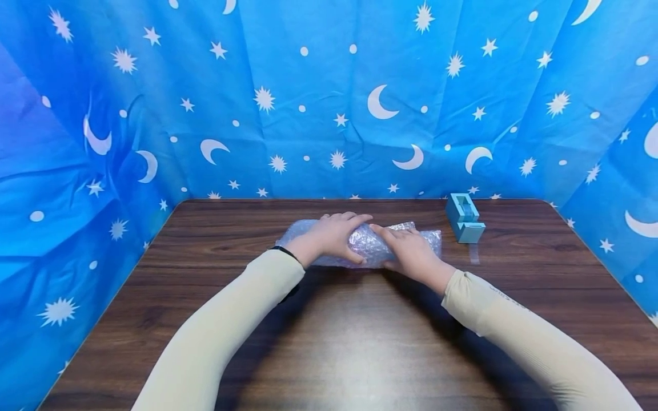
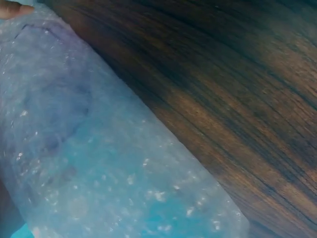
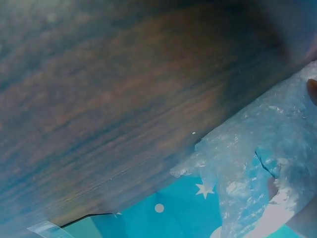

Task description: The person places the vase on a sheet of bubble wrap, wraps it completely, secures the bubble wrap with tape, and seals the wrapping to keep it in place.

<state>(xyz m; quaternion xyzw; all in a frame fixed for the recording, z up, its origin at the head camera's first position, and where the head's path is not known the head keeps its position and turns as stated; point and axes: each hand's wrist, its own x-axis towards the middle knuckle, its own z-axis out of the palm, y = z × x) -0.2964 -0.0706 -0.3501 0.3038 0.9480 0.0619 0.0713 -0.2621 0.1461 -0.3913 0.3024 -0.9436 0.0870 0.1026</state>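
Note:
A long bundle in clear bubble wrap [image 1: 372,245] lies across the back half of the table. My left hand [image 1: 331,237] grips it from above near its middle, fingers over the top and thumb along the near side. Right beside it, my right hand [image 1: 411,256] holds the bundle towards its right end, where loose wrap sticks out past the fingers. In the left wrist view the bubble wrap [image 2: 114,158] looks smooth, with a faint purplish shape inside. Crumpled, folded wrap [image 3: 247,158] shows at the open end in the right wrist view.
A light blue tape dispenser [image 1: 459,208] stands right of the bundle, a strip of clear tape [image 1: 474,254] hanging from its front. The dark wooden table [image 1: 349,342] has a blue curtain [image 1: 319,74] with moons and stars behind it and at its sides.

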